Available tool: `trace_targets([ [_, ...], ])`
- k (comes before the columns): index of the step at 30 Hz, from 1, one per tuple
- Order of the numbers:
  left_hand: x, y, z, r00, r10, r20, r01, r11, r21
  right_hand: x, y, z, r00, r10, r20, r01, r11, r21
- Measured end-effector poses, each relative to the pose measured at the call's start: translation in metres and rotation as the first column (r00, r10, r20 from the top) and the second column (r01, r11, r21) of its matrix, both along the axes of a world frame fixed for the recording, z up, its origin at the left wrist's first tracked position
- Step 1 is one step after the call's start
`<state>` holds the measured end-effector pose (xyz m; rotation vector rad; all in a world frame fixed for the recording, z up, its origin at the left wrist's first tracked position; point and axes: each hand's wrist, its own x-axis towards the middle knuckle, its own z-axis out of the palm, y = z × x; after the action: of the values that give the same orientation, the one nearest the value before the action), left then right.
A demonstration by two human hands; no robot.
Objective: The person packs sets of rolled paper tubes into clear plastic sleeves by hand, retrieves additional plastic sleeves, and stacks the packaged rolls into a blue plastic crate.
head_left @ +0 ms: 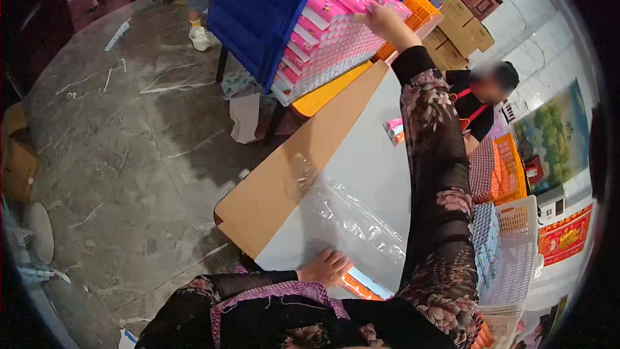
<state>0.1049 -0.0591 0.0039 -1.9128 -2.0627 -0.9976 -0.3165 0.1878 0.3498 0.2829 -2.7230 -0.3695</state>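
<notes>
Many pink patterned rolls (339, 0) are stacked in a tilted blue crate (258, 19), their white ends facing the table. At the top of the stack my right hand (387, 26) is closed at the end of a pink roll. My left hand (326, 268) lies at the near edge of the grey and brown table (258, 210), fingers slightly bent and apart. Beside it are orange and light blue rolls (365, 284), partly hidden by my body. A clear plastic bag (358, 220) lies flat on the tabletop. A few pink and orange rolls (394, 130) rest near my right forearm.
Across the table on the right is another person (481, 100). Orange (510, 168) and white baskets (523, 245) with rolls stand at the right. Cardboard boxes (465, 22) are stacked behind. A yellow crate edge (332, 90) shows under the rolls. Paper scrap (245, 118) lies on the floor.
</notes>
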Motion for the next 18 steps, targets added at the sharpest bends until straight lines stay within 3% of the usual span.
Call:
trace_targets([
  [5,0.0,-0.003,0.007,0.999,-0.017,0.032,0.018,0.999,-0.032,0.016,-0.012,-0.001,0.991,-0.13,-0.043,0.132,0.99,0.053],
  [7,0.0,-0.002,0.005,0.998,-0.018,0.059,0.021,0.998,-0.063,0.032,-0.013,0.006,0.99,0.08,-0.113,-0.084,0.996,-0.034],
  [8,0.0,-0.002,0.004,1.0,-0.012,0.027,0.013,1.0,-0.022,0.048,-0.009,0.014,0.988,0.141,-0.069,-0.148,0.981,-0.122],
  [9,-0.002,-0.004,0.003,0.999,-0.025,0.025,0.025,0.999,-0.021,0.054,0.011,0.012,0.999,0.042,-0.023,-0.043,0.998,-0.053],
  [11,-0.007,-0.006,0.005,0.996,-0.075,-0.05,0.073,0.996,-0.042,0.099,0.032,0.026,0.939,-0.089,0.332,0.198,0.93,-0.309],
  [13,-0.01,-0.01,0.023,0.996,-0.046,-0.081,0.043,0.998,-0.041,0.158,0.028,0.04,0.812,-0.288,0.507,0.449,0.864,-0.228],
  [15,-0.015,-0.016,0.039,0.996,-0.084,0.015,0.085,0.993,-0.085,0.24,0.052,0.028,0.833,-0.036,0.553,0.406,0.718,-0.566],
  [16,-0.016,-0.014,0.039,0.995,-0.101,0.012,0.101,0.987,-0.124,0.273,0.07,0.022,0.823,0.027,0.567,0.221,0.904,-0.365],
  [17,-0.015,-0.014,0.039,0.993,-0.12,0.005,0.12,0.985,-0.123,0.304,0.082,0.011,0.796,0.079,0.6,0.003,0.991,-0.134],
  [18,-0.016,-0.014,0.04,0.993,-0.115,0.029,0.117,0.988,-0.099,0.339,0.076,-0.007,0.712,0.118,0.692,0.405,0.736,-0.542],
])
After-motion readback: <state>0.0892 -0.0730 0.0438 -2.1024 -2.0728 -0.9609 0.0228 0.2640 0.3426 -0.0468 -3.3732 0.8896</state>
